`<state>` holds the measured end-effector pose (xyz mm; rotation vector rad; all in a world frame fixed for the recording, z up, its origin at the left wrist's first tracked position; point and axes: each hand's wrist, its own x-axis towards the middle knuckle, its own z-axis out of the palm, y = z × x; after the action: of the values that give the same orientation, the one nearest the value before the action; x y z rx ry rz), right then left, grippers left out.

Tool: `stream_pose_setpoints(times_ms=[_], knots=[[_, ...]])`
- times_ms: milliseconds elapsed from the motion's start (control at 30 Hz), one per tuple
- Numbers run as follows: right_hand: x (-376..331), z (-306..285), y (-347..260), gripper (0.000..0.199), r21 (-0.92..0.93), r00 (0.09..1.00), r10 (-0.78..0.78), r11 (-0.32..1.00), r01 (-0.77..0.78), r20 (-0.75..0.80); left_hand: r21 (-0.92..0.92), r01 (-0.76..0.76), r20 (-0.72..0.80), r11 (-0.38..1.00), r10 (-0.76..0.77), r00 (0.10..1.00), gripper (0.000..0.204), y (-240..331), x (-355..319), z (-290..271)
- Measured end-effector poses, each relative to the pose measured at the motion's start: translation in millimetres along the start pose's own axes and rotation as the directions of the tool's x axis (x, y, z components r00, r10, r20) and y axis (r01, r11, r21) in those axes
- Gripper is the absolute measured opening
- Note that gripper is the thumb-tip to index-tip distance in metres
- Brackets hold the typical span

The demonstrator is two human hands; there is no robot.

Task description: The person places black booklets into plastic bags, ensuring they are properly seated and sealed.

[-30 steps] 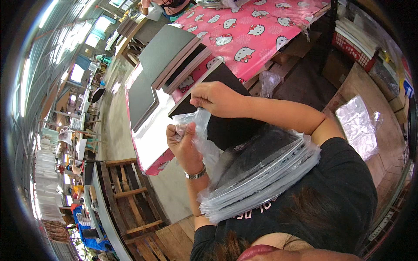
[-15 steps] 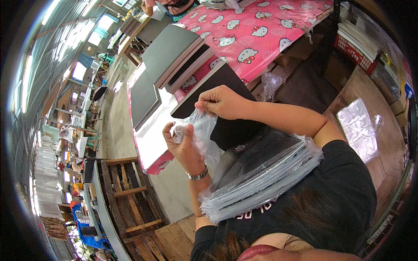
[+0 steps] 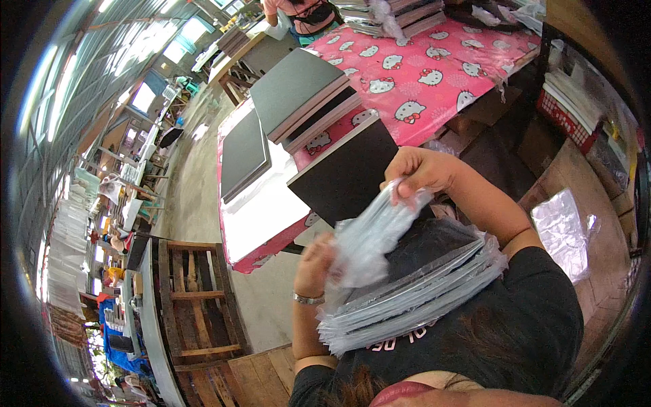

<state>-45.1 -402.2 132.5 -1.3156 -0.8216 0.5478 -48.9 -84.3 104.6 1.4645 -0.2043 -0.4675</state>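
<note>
A crumpled clear plastic bag [image 3: 376,234] is stretched between my two hands, above my lap. My right hand [image 3: 422,175] pinches its upper right end between thumb and fingers. At the lower left end my left hand [image 3: 315,266], a watch on its wrist, is closed on the plastic; motion blurs its fingers a little. Against my torso rests a stack of flat things in clear plastic [image 3: 420,295], with a dark face on top. Just beyond my hands a black flat panel [image 3: 344,171] leans at the table's near edge.
Dark grey boards [image 3: 298,91] are piled on the table with a pink cartoon-print cover [image 3: 434,81]. Another dark board [image 3: 244,156] lies on a white surface beside them. A wooden pallet [image 3: 200,298] stands left, a red basket [image 3: 566,119] right. Another person [image 3: 305,17] is at the far end.
Both hands have moved: the right one to the right and down, the left one down and rightward. The bag is now drawn out longer between them. The view has shifted slightly.
</note>
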Motion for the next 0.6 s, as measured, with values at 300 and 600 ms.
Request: stream_pose_setpoints(times_ms=[300, 600], knots=[[-1, 1, -3, 0.014, 0.399, 0.861, -0.260, 0.802, 0.445, -0.437, 0.253, -0.081, 0.338, 0.964, -0.010, 0.941, 0.027, 4, -1, -44], [-21, -8, 6, 0.019, 0.113, 0.905, -0.163, 0.968, 0.223, -0.394, -0.263, -0.126, 0.266, 0.956, 0.198, 0.943, 0.029, 13, 0, -65]])
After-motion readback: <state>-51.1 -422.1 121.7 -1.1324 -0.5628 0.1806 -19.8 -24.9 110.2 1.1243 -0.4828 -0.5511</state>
